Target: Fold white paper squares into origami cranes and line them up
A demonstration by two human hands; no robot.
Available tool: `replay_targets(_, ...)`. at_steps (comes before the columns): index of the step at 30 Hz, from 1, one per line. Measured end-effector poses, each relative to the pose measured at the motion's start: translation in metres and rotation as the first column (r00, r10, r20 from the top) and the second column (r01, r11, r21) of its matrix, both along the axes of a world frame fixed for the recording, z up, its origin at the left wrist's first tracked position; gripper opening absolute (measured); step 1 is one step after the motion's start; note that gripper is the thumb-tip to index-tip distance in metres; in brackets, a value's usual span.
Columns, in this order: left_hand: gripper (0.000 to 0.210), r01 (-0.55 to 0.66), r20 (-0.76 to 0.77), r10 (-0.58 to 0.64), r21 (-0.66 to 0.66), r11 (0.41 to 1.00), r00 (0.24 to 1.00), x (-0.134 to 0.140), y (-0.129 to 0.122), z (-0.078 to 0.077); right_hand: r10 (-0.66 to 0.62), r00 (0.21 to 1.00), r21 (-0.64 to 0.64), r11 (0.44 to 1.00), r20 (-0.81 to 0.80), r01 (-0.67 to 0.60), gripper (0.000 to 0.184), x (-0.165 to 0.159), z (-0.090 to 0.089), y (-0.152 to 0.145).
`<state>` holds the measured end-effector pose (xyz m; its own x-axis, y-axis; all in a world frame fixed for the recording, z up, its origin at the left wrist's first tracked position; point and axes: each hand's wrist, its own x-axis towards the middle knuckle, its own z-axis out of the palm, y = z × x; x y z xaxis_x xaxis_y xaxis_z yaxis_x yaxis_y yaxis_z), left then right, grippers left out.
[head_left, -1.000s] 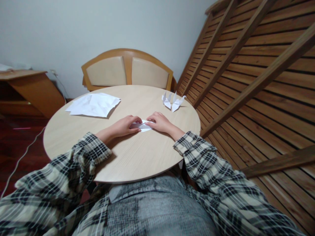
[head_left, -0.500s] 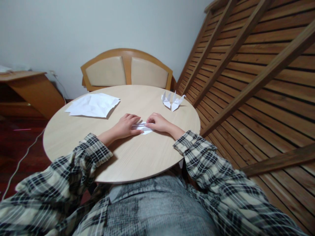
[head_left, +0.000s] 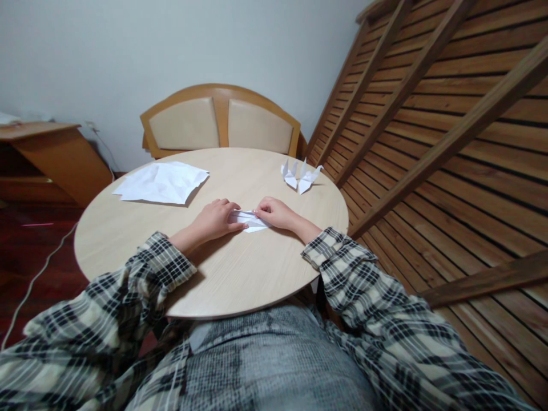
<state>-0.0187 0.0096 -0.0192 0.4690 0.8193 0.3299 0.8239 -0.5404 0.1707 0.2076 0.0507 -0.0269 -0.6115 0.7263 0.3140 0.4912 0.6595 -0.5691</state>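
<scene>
A small piece of folded white paper (head_left: 252, 221) lies between my hands near the middle of the round table. My left hand (head_left: 217, 218) grips its left end, thumb on the near side and fingers curled over the far side. At the right end, my right hand (head_left: 274, 212) pinches the paper between thumb and fingers. Fold lines run along the paper's length, and a pointed flap shows on the near side. Both ends are partly hidden by my fingers.
Two white paper cranes (head_left: 301, 177) stand at the table's back right. A stack of white paper sheets (head_left: 165, 181) lies at the back left of the table (head_left: 214, 285). Behind it is a padded chair back (head_left: 220, 123); a slatted wooden panel (head_left: 428, 142) leans at the right.
My left fingers have drawn in slightly and curl more around the paper. The right fingers have closed on its edge, and more of the paper shows between my hands.
</scene>
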Motion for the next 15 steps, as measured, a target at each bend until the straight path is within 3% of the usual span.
replay_targets(8, 0.039, -0.011, -0.003, 0.011, 0.029, 1.000, 1.000, 0.0000, 0.0028, -0.0029, -0.030, 0.996, 0.016, 0.999, -0.084, 0.031, 0.024, -0.0008, 0.0046, -0.0033)
replay_targets(15, 0.031, -0.025, 0.034, 0.023, 0.060, 0.998, 0.999, 0.0037, -0.0033, 0.0035, -0.050, 0.969, -0.093, 0.995, -0.242, 0.029, 0.014, -0.0021, 0.0073, -0.0096)
